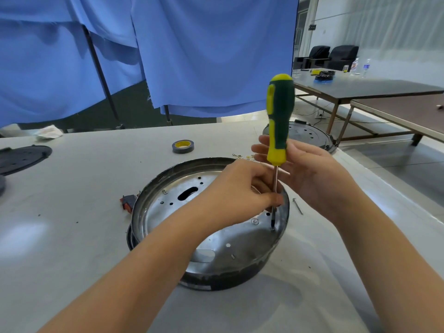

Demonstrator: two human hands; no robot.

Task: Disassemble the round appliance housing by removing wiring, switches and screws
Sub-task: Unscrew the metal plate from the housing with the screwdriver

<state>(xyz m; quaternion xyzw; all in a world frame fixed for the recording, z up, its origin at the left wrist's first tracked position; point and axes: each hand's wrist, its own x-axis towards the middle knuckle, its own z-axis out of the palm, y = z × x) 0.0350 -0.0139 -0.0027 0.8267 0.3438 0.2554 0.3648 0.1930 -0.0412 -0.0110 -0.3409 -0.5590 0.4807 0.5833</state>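
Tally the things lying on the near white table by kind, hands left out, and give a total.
Round metal housing: 1
Screwdriver: 1
Tape roll: 1
Red switch: 1
Loose long screw: 1
Other round appliance parts: 2
Total: 7

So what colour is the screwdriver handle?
Green and yellow screwdriver handle, seen in the head view.

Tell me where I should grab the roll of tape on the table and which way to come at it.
Take the roll of tape from above. It lies flat on the table with its hole facing up, beyond the round housing. Put the thumb inside the hole and the fingers on the outer wall, and pinch through the ring. Nothing crowds it, so a straight-down approach looks easiest.
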